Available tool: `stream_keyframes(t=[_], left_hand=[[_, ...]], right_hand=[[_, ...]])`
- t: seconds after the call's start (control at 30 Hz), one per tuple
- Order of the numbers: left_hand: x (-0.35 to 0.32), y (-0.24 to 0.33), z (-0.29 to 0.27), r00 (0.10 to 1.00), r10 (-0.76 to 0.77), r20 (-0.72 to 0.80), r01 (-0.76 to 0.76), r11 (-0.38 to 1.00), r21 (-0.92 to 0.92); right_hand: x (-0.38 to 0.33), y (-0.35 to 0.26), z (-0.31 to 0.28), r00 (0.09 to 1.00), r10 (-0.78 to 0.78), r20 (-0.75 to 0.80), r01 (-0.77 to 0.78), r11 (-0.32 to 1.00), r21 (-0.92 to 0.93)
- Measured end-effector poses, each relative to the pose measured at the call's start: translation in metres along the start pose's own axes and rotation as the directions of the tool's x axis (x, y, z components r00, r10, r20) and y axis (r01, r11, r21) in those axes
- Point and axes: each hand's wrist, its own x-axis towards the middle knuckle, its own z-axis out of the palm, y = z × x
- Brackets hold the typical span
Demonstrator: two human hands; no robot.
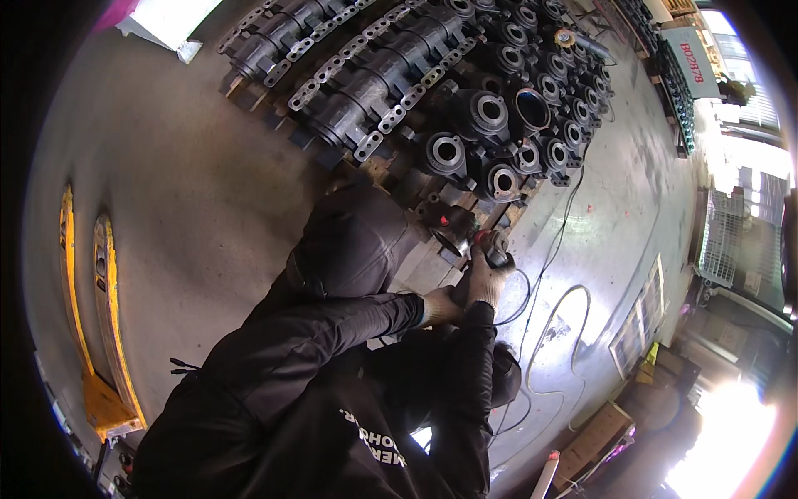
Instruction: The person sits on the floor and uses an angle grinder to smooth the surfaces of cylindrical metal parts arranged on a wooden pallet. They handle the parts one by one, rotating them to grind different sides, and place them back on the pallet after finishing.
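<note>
- Right hand (485, 279), gloved, clenched round an angle grinder (465, 235); disc end held against a dark casting (446, 153) at the pallet's near edge, likely for reach
- Left hand (439, 306) gripping the grinder's rear, probably steadying it
- Power cable (555, 309) trailing loose over the concrete floor (191, 191)

gloves on left hand (438, 306) and right hand (485, 279): pale grey | jacket sleeves (332, 324): black | angle grinder (465, 233): dark grey with red button | cast housings (490, 112): dull black-grey | pallet truck forks (108, 308): yellow | floor (183, 191): grey concrete | cable (549, 249): black
</note>
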Motion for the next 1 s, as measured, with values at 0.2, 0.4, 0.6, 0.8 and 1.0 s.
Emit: stream_keyframes(t=[0.2, 0.4, 0.6, 0.8, 1.0], left_hand=[[-0.028, 0.016, -0.001, 0.997, 0.075, -0.003, -0.075, 0.991, -0.108], [-0.012, 0.001, 0.004, 1.000, 0.003, 0.029, -0.001, 0.997, -0.081], [-0.031, 0.019, -0.003, 1.000, 0.023, -0.010, -0.023, 1.000, -0.016], [-0.025, 0.026, 0.002, 0.994, -0.107, -0.023, 0.109, 0.951, 0.288], [-0.032, 0.015, -0.002, 0.988, -0.130, -0.083, 0.154, 0.816, 0.558]], right_hand=[[-0.011, -0.023, 0.004, 0.992, -0.050, 0.119, 0.063, 0.993, -0.105], [-0.006, -0.004, -0.005, 0.999, -0.003, 0.044, 0.005, 0.998, -0.056], [-0.014, -0.015, 0.001, 0.996, -0.034, 0.080, 0.036, 0.999, -0.025], [-0.017, 0.004, -0.011, 0.986, 0.166, 0.010, -0.166, 0.973, 0.162], [-0.039, 0.017, -0.015, 0.955, 0.297, 0.007, -0.281, 0.896, 0.345]])
